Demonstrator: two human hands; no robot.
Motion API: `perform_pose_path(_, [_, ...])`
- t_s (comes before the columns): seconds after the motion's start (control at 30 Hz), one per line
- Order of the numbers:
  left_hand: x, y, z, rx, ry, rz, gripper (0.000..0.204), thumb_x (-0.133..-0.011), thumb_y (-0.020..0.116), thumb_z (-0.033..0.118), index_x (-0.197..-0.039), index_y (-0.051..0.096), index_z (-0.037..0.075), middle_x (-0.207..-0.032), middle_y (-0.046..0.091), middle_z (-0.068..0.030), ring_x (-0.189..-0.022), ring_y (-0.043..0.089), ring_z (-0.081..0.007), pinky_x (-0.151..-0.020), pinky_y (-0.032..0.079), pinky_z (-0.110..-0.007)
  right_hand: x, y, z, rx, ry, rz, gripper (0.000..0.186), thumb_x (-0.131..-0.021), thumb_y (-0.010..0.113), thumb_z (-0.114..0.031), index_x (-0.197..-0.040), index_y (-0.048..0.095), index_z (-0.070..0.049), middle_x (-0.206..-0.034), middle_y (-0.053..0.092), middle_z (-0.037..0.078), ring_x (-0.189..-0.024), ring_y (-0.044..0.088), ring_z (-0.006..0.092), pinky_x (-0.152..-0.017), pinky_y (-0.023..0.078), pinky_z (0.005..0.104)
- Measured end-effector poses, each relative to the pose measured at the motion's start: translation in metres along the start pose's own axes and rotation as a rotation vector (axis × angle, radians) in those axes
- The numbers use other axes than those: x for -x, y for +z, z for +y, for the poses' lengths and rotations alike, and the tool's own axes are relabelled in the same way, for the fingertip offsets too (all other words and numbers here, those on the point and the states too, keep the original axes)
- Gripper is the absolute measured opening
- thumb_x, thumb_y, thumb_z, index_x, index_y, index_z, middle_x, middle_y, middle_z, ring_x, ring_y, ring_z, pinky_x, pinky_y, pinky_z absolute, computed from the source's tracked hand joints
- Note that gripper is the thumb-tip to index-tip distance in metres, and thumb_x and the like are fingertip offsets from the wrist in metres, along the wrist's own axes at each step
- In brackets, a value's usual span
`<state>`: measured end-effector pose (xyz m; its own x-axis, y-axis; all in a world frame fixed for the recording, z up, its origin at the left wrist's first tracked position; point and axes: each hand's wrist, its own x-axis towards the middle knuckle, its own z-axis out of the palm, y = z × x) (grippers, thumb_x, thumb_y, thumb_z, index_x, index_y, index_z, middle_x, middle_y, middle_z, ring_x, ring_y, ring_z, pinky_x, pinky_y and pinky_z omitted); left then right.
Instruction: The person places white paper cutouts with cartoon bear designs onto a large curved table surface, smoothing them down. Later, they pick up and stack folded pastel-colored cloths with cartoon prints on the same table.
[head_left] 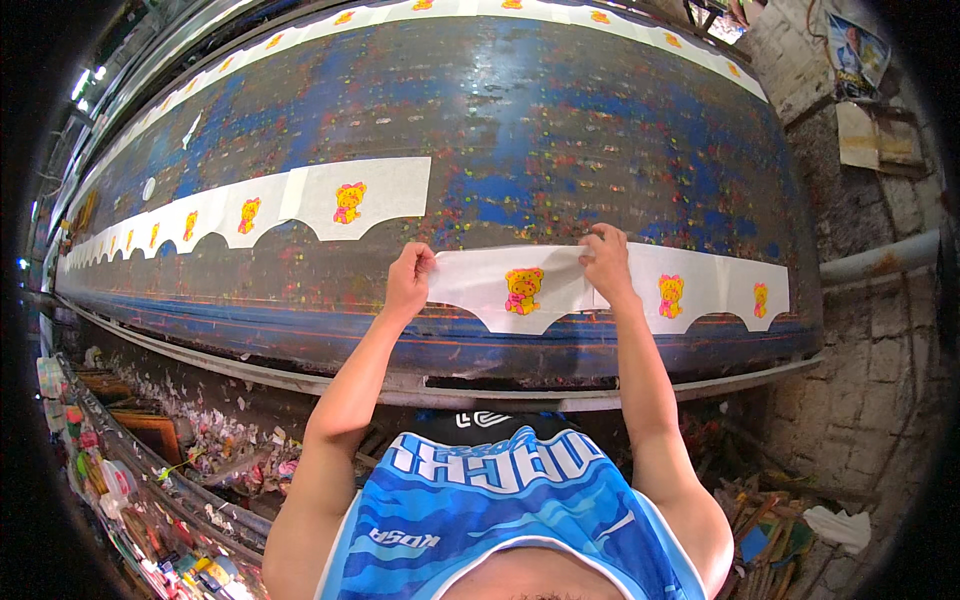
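Between my hands stretches a white fabric piece (470,285) with a curved lower edge and a yellow-and-pink bear print (522,291). My left hand (409,280) pinches its left upper corner. At the right upper corner, my right hand (607,262) is closed on the same piece, where it meets a neighbouring printed piece (645,270). Another printed piece (760,297) lies at the right end of that row. Up and left of my left hand, a row of similar pieces begins with a flat printed piece (390,185) and runs off to the far left.
All pieces lie on a long, paint-stained dark table (620,130). A further printed row (460,10) follows its far edge. A metal rail (400,385) borders the near side. Scraps and containers (120,480) crowd the lower left; a pipe (880,257) and brick floor (860,370) are at right.
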<state>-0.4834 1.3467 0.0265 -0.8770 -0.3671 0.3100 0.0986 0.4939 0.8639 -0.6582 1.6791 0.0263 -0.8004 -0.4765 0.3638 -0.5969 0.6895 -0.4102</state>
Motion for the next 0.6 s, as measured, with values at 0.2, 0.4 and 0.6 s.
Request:
perform_pose_path(0.2, [-0.052,-0.016,-0.011,-0.09,-0.109,0.111,0.015,-0.094,0.061,0.004,-0.108,0.056,0.004,-0.074,0.057,-0.0102,-0.068,0.057,-0.023,-0.068,0.047,-0.032,-0.045,-0.01,-0.001,-0.14,0.116,-0.226,0.015,-0.078,0.074,-0.011,-0.091,0.067,-0.005,-0.093,0.069,0.014,-0.097,0.064,0.0364,-0.082,0.05,0.0461])
perform_pose_path(0.4, [-0.134,-0.011,-0.053,-0.195,-0.195,0.122,0.035,-0.092,0.064,0.008,-0.125,0.053,0.007,-0.079,0.063,-0.0154,-0.073,0.063,-0.033,-0.069,0.048,-0.041,-0.114,0.011,0.006,-0.194,0.167,-0.175,0.014,-0.085,0.065,-0.01,-0.096,0.066,-0.003,-0.093,0.07,0.021,-0.089,0.067,0.0415,-0.076,0.051,0.0489])
perform_pose_path(0.6, [-0.189,-0.007,-0.088,-0.269,-0.132,0.13,0.041,-0.092,0.066,0.011,-0.129,0.052,0.006,-0.088,0.069,-0.0188,-0.081,0.067,-0.0373,-0.074,0.05,-0.046,-0.165,0.031,0.017,-0.16,0.118,-0.131,0.018,-0.083,0.059,-0.004,-0.1,0.066,-0.004,-0.094,0.069,0.021,-0.093,0.065,0.0409,-0.081,0.05,0.0485])
